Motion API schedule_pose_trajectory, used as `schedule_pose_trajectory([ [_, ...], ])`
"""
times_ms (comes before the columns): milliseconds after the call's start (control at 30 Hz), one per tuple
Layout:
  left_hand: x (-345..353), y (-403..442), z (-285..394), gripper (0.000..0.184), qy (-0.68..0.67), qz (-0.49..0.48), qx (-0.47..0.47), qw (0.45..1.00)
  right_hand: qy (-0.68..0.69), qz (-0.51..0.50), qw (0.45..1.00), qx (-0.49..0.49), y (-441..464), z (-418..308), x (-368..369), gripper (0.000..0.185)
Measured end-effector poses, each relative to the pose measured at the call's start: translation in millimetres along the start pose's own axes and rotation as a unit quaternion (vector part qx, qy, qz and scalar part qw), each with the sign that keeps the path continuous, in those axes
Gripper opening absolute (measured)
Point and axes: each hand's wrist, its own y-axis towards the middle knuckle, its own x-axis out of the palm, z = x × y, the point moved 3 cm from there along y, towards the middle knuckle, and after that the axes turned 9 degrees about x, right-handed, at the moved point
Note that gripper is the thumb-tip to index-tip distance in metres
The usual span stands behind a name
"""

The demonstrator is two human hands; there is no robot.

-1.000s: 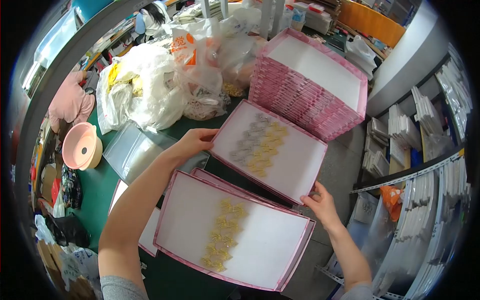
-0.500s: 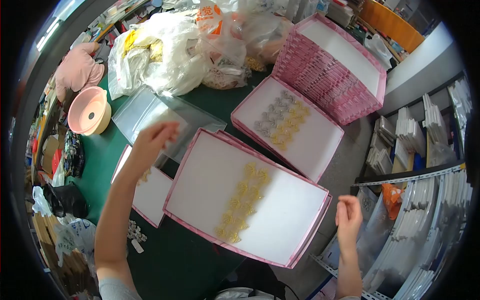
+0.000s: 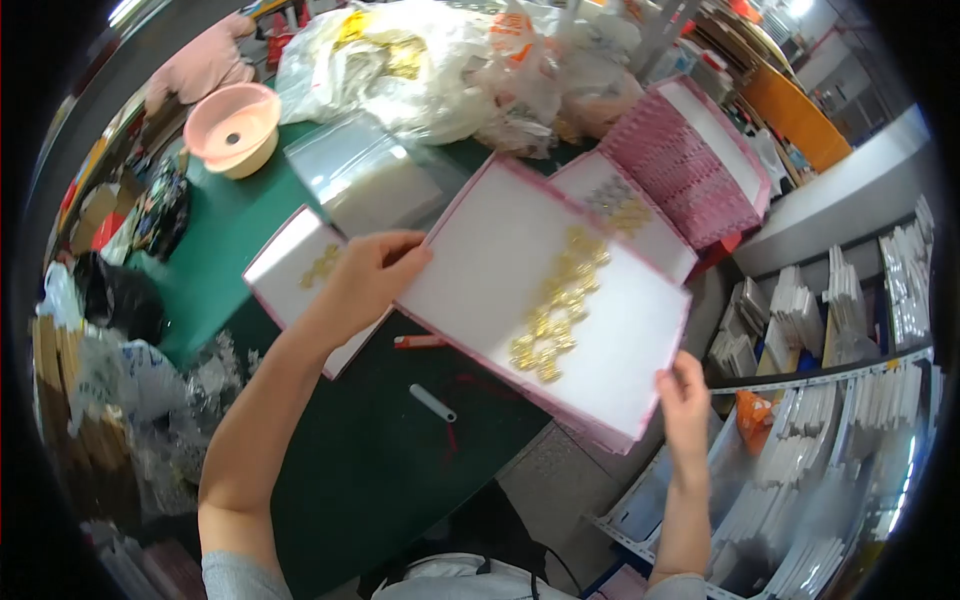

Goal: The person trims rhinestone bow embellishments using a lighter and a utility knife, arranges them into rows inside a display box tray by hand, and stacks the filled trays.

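Note:
A pink-edged white tray (image 3: 460, 250) with rows of gold ornaments (image 3: 560, 305) is raised and tilted between my hands. My left hand (image 3: 375, 280) pinches its left edge. At its lower right edge, my right hand (image 3: 683, 400) grips the rim with thumb and fingers. Behind it, partly covered, lies another tray (image 3: 665, 238) with silver and gold ornaments. A smaller white tray (image 3: 285, 258) with a few gold pieces lies left, partly behind my left forearm.
A tall stack of pink trays (image 3: 690, 160) stands at the back right. Plastic bags (image 3: 430, 70), a pink basin (image 3: 232, 130) and clear sleeves (image 3: 375, 180) lie behind. A white tube (image 3: 433, 403) is on the green table (image 3: 370, 480). A person (image 3: 205, 60) is at back left.
Both hands have closed on the front tray and lifted it up toward the back trays. The white tube and a red item on the table have come into view. The camera view has shifted.

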Motion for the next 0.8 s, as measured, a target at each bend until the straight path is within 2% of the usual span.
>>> schedule_pose_trajectory([
  [33, -8, -12, 4, 0.038, -0.023, 0.023, 0.015, 0.999, 0.168, -0.052, 0.984, 0.037, -6, -20, 3, 0.03],
  [67, -16, -27, 14, 0.038, -0.046, 0.044, 0.031, 0.998, 0.244, -0.057, 0.967, 0.037, -9, -21, 2, 0.038],
  [133, -31, -65, 29, 0.044, -0.054, 0.091, 0.044, 0.993, 0.275, -0.058, 0.959, -0.042, -31, -63, 15, 0.045],
  [233, -49, -161, 21, 0.058, -0.019, 0.153, 0.056, 0.986, 0.268, -0.129, 0.947, -0.12, -72, -78, 55, 0.05],
  [267, -52, -198, 5, 0.062, -0.026, 0.195, 0.049, 0.979, 0.223, -0.133, 0.957, -0.127, -91, -75, 73, 0.052],
  [300, -56, -237, -12, 0.067, -0.034, 0.236, 0.043, 0.97, 0.225, -0.186, 0.95, -0.11, -108, -63, 94, 0.054],
  [333, -59, -280, -26, 0.072, -0.043, 0.238, -0.069, 0.968, 0.239, -0.275, 0.927, -0.094, -122, -59, 118, 0.056],
  [367, -55, -321, -50, 0.074, -0.059, 0.256, -0.051, 0.963, 0.226, -0.307, 0.918, -0.107, -140, -49, 141, 0.056],
  [400, -47, -360, -74, 0.076, -0.074, 0.278, -0.037, 0.957, 0.244, -0.349, 0.902, -0.066, -156, -31, 166, 0.054],
  [467, -25, -430, -114, 0.08, -0.108, 0.298, -0.099, 0.943, 0.163, -0.443, 0.882, 0.004, -181, 5, 204, 0.054],
  [533, -4, -484, -142, 0.082, -0.13, 0.294, -0.194, 0.927, 0.111, -0.467, 0.877, -0.011, -197, 35, 233, 0.053],
  [633, 23, -524, -168, 0.08, -0.084, 0.279, -0.194, 0.937, 0.067, -0.49, 0.867, -0.055, -207, 58, 264, 0.048],
  [667, 29, -527, -168, 0.079, -0.033, 0.263, -0.214, 0.94, 0.037, -0.486, 0.87, -0.078, -206, 62, 268, 0.044],
  [700, 34, -530, -171, 0.075, 0.089, 0.23, -0.234, 0.94, 0.03, -0.471, 0.876, -0.096, -205, 62, 271, 0.043],
  [800, 44, -533, -174, 0.08, 0.19, 0.187, -0.221, 0.938, 0.002, -0.442, 0.887, -0.133, -201, 63, 276, 0.04],
])
